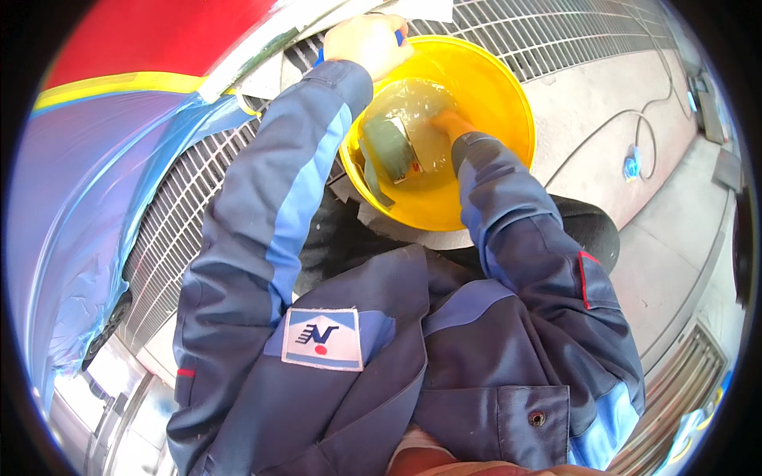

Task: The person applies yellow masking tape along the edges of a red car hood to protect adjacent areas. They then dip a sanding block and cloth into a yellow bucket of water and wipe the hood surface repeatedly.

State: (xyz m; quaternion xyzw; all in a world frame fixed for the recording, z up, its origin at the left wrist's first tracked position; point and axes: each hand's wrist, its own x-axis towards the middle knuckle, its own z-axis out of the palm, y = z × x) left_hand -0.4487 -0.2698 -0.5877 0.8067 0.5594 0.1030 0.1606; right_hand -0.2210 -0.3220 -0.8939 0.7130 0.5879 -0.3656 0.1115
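Note:
A yellow bucket point(496, 103) holds cloudy water point(421, 95). Grey-green sheets that look like sandpaper point(387, 147) lie in it, one showing a pale printed back. My right hand point(451, 124) reaches down into the bucket; its fingers are lost in the murky water, so what they touch is hidden. At the bucket's far left rim, my left hand point(367, 44) is closed around a blue object point(320, 58). Only small blue ends of it show on either side of the hand, so its kind is unclear.
To the left is a red panel point(151, 40) edged with yellow tape point(119, 84) and draped in blue plastic film point(87, 190). Metal floor grating point(186, 214) runs beneath and behind the bucket. A dark cable or hose point(603, 123) crosses the pale floor at right.

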